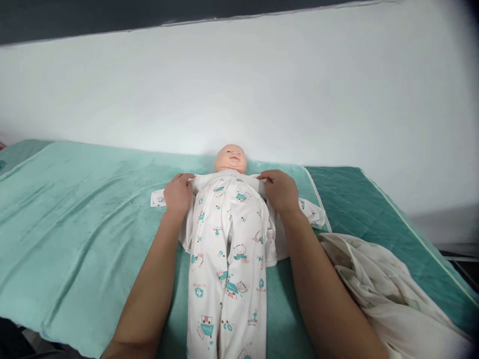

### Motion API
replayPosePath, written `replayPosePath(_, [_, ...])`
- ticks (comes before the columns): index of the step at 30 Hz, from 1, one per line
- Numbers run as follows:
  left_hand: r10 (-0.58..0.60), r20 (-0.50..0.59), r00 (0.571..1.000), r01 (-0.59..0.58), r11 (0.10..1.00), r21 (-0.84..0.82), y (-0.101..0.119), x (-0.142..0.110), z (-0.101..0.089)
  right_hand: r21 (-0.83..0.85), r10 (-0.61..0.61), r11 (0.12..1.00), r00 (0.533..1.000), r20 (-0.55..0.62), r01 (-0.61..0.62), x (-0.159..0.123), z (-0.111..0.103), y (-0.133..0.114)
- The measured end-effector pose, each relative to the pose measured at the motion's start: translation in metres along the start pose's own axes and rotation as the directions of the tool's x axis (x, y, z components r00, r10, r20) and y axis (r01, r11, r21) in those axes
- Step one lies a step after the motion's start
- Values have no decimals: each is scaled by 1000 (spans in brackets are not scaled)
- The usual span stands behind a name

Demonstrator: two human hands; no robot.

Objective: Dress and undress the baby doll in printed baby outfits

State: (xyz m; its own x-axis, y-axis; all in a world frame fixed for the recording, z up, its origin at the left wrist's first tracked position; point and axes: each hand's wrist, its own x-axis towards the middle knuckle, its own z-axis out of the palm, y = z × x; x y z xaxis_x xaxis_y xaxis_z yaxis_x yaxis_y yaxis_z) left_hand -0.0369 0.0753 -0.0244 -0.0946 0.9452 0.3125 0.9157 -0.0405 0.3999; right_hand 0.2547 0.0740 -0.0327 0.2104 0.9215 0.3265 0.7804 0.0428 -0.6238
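Note:
A baby doll (230, 158) lies on its back on a teal blanket (75, 209), head toward the wall. It wears a white sleepsuit (228, 249) printed with teal and red cartoon figures. My left hand (178, 193) rests on the doll's shoulder on the left, fingers curled onto the sleepsuit's edge. My right hand (280, 190) lies on the other shoulder, fingers bent over the cloth near the collar. Both forearms run along the doll's sides.
A crumpled white printed cloth (377, 289) lies on the blanket at the right. A darker quilted teal mattress (374, 209) shows beyond it, with its edge at the far right. A white wall rises behind the doll's head.

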Motion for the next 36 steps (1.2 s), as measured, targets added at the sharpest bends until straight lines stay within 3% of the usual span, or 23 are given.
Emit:
replayPosePath(3, [25,24,999,-24,999,-39,2,0,1,175,-164,967,979,-121,184,-10,-6,-28])
replayPosePath(5, [27,33,999,-25,998,-57,3,-1,1,303,-245,916,965,-95,263,-17,-9,-56])
replayPosePath(7, [20,38,999,-18,998,-52,3,-1,1,318,-327,901,943,58,293,-21,-7,-86])
replayPosePath(10, [9,42,999,-9,1000,-3,3,-1,-1,60,-399,910,827,396,411,-16,4,-130])
replayPosePath(13, [-29,53,998,26,998,54,3,-1,-1,-229,-276,813,700,659,536,-3,20,-165])
replayPosePath(17, [-55,84,995,47,995,92,2,-1,-2,-320,-130,741,593,795,590,12,44,-188])
replayPosePath(21, [-64,110,992,51,992,115,1,-2,-4,-358,-89,710,582,808,606,14,65,-190])
replayPosePath(24, [-56,113,992,42,992,119,0,-2,-5,-369,-115,684,592,798,629,12,70,-188])
replayPosePath(30, [-71,77,994,65,994,84,-1,-4,-7,-321,-215,661,581,785,678,11,47,-185])
replayPosePath(36, [-68,86,994,65,997,47,-5,-9,-14,-334,-201,671,596,777,662,16,20,-179])
